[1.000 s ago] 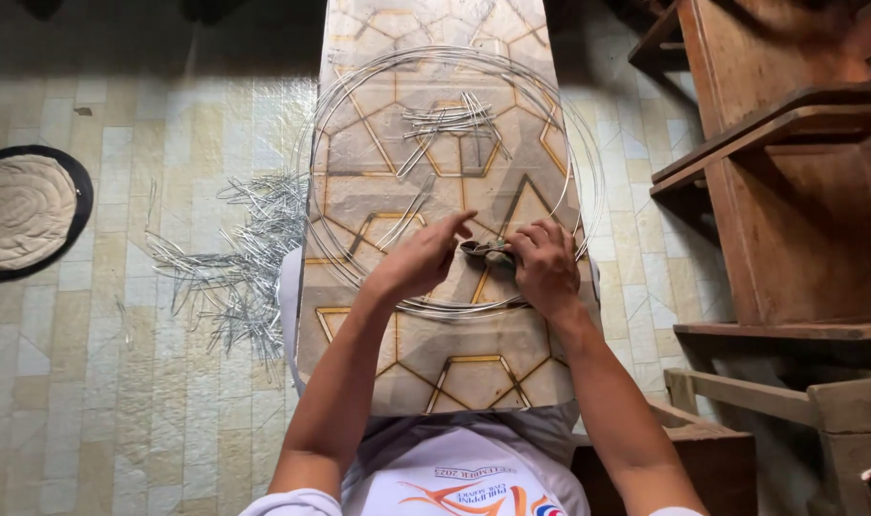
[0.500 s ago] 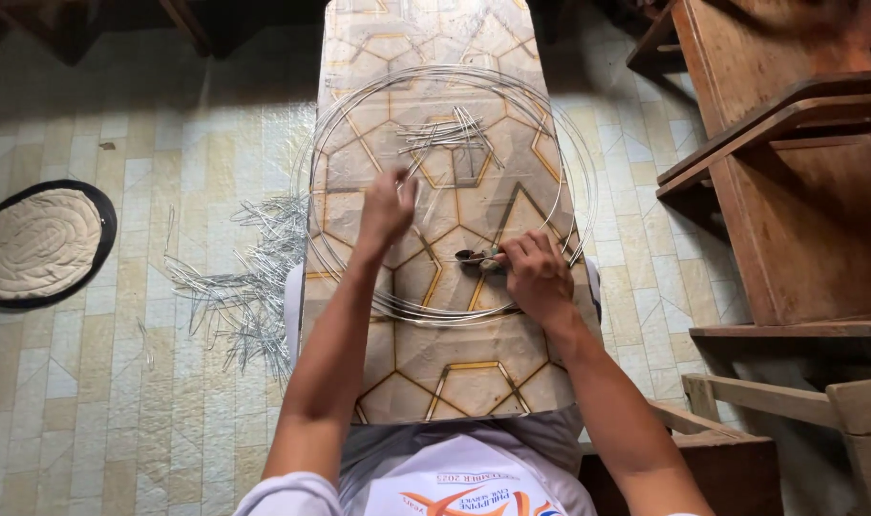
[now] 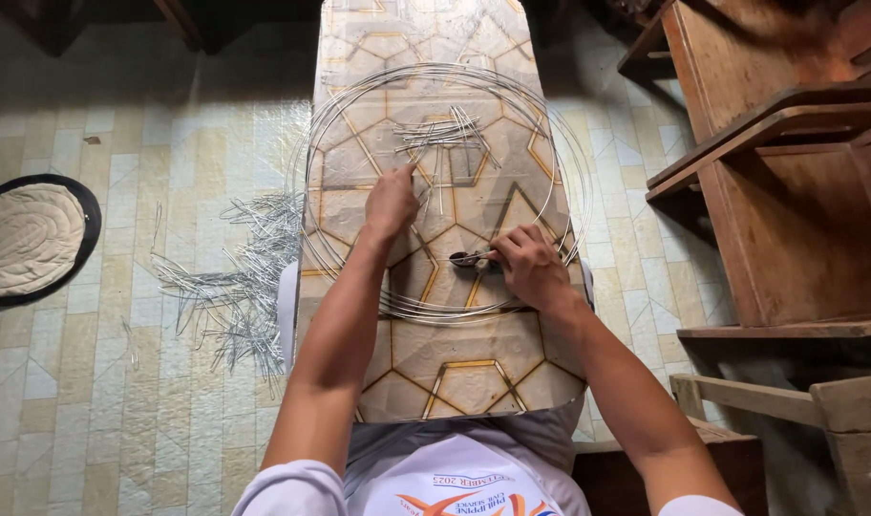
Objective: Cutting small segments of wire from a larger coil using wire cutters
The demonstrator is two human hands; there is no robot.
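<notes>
The left hand point(image 3: 391, 203) has left the pliers point(image 3: 467, 259) and now reaches, grip loose, for the cut wire pieces point(image 3: 442, 134) inside the wire coil point(image 3: 560, 172) on the bench point(image 3: 474, 373), while the right hand point(image 3: 529, 268) keeps its grip clenched on them.

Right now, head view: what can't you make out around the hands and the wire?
- Tool in the right hand: only its dark tip shows; fingers cover the rest, so its kind is unclear.
- Left hand fingertips: on the cut wire pieces; whether one is pinched is too small to tell.
- Wire coil: strand count unreadable, too thin.
- Board: near edge hidden by the person's body.
</notes>
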